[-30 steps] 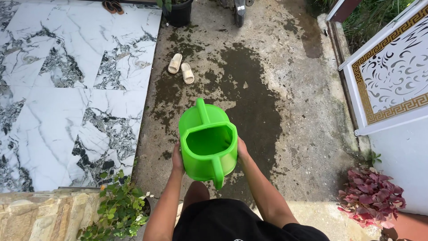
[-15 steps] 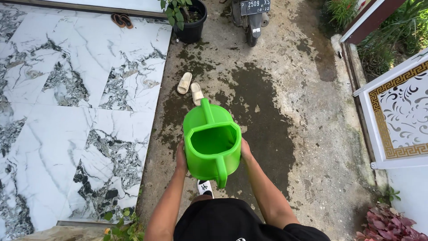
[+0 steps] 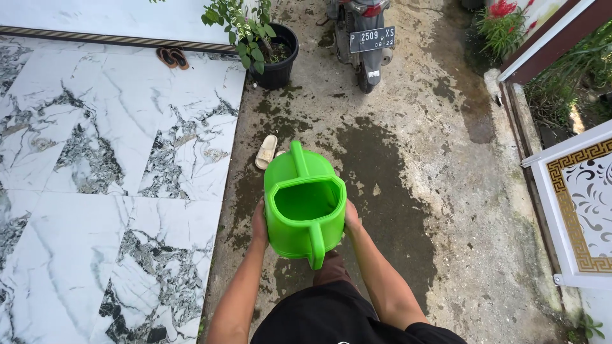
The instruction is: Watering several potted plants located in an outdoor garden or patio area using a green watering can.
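I carry a bright green plastic watering can (image 3: 305,204) in front of my waist, its spout pointing away from me and its handle toward me. My left hand (image 3: 259,224) presses against the can's left side. On the opposite side, my right hand (image 3: 351,216) grips the can. Through the wide top opening only the green inside shows. Below the can lies wet, stained concrete ground (image 3: 395,191).
A marble-patterned tiled floor (image 3: 108,165) lies to the left. A cream slipper (image 3: 266,151) sits ahead of the can. Farther on stand a black pot with a green plant (image 3: 275,54), a parked motorbike (image 3: 363,38) and brown sandals (image 3: 173,57). A white patterned gate (image 3: 583,204) is on the right.
I have walked forward with the can held the same way. The pot and motorbike have come closer, the slippers now sit just ahead, and the plants near my feet have dropped out of view.
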